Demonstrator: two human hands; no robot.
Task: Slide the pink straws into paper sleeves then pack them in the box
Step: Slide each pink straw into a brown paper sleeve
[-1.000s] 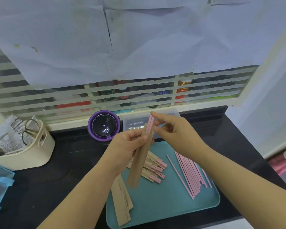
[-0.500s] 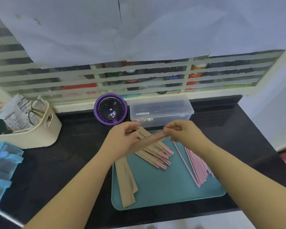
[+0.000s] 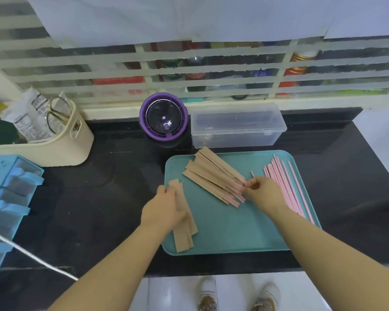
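Left hand (image 3: pixel 164 209) flat on empty paper sleeves (image 3: pixel 184 241); right hand (image 3: pixel 264 193) curled at sleeved straws (image 3: pixel 211 173), grip unclear. Best lift one sleeve only.

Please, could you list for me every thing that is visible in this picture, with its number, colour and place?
counter: one, black, under everything
tray: one, teal, on the counter
sleeved straws: a pile, brown with pink ends, upper middle of tray
bare straws: a bunch, pink, right side of tray
empty sleeves: a few, brown, left edge of tray
box: one, clear, lid on, behind tray
round device: one, purple, left of box
basket: one, cream, far left, holds packets
drawer unit: one, blue, left edge
shoes: two, pale, floor below
left hand: rests on the empty sleeves
right hand: fingers pinch the sleeved straws' pink ends
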